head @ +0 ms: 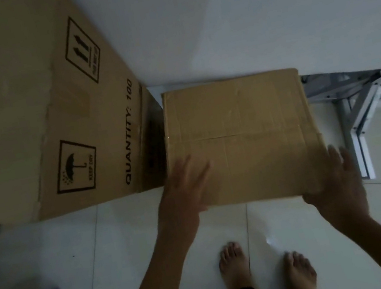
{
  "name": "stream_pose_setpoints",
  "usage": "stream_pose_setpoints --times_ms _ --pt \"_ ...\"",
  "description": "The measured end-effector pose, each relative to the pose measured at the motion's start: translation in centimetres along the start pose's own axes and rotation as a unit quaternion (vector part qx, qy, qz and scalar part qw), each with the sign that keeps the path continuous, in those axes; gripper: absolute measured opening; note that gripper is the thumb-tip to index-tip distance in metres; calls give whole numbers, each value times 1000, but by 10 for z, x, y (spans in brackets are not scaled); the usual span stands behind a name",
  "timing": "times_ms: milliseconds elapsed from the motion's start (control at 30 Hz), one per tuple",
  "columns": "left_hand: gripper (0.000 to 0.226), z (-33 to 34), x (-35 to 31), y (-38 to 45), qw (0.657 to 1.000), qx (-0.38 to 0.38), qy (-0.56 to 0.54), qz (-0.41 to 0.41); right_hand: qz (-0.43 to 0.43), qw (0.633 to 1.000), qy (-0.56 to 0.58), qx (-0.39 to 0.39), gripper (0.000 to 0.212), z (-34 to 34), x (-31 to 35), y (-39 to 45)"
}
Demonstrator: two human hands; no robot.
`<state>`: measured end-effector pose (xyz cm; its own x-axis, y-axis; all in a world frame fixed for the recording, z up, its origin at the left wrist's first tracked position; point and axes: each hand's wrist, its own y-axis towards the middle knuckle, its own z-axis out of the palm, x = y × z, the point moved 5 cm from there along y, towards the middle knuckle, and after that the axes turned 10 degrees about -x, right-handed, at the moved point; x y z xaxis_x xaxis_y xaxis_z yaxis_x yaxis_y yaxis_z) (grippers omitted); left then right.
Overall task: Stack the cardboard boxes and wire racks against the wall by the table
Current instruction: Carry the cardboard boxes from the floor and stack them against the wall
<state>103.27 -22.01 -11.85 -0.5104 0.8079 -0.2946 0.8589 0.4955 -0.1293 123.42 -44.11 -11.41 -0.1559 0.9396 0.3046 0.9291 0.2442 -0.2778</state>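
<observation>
— White tiles (150, 240), a white wall (261, 4). Is the stacking done?

— Not yet. One box (242, 140) sits by the wall, beside the big box (25, 109) and the table (354, 100). No racks show.

— The hands?

— Left hand (182, 191) lies flat on its top. Right hand (342, 186) is open at its corner. Neither one grips.

— What's inside?

— Taped up. Can't tell.

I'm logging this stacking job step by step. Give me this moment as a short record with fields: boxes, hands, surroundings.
small box: plain brown cardboard box, flaps closed, at the white wall
large box: tall brown cardboard box printed "QUANTITY: 100", just left of the small one
left hand: open, fingers spread over the small box's near left corner
right hand: open, at its near right corner
table: white metal folding leg frame to the right
floor: glossy white tiles; bare feet below
wire racks: none visible
</observation>
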Motion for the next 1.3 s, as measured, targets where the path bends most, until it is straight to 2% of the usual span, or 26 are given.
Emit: stream_pose_setpoints --times_ms 33,100,200,267,333,433,600,733,867,933,1033,1133,1200,1300 --pt "106 11 -8 0 998 23 22 49 -52 998 -26 12 118 3 1 3" --pt "103 27 -15 -1 993 53 57 84 -158 982 -86 54 113 13 2 7" --pt "92 43 1 -7 991 113 57 33 -233 955 -143 117 94 29 6 6" --pt "93 48 20 -6 992 127 26 -6 -272 937 -169 140 88 41 14 3" --pt "94 53 32 -4 991 132 -1 -14 -286 928 -179 158 90 51 23 2" --pt "82 52 41 0 990 139 -9 -19 -287 925 -186 166 90 57 37 3" --pt "101 50 70 20 997 58 56 -11 -319 910 -196 179 83 70 62 0" --pt "102 53 72 16 996 63 43 -37 -316 917 -173 173 80 75 69 -7" --pt "94 51 66 2 992 81 42 -86 -386 894 -196 116 110 76 69 -9" --pt "90 51 64 -1 990 98 37 -96 -395 885 -227 98 113 83 60 -8" --pt "89 47 68 5 985 117 70 -105 -418 877 -215 99 110 88 62 -9" --pt "91 37 67 15 983 115 87 -118 -397 883 -233 94 103 87 67 -10" --pt "89 28 57 12 979 109 95 -146 -380 891 -229 90 97 80 77 -17" --pt "82 10 39 -8 972 93 103 -188 -399 882 -235 84 85 65 97 -40"
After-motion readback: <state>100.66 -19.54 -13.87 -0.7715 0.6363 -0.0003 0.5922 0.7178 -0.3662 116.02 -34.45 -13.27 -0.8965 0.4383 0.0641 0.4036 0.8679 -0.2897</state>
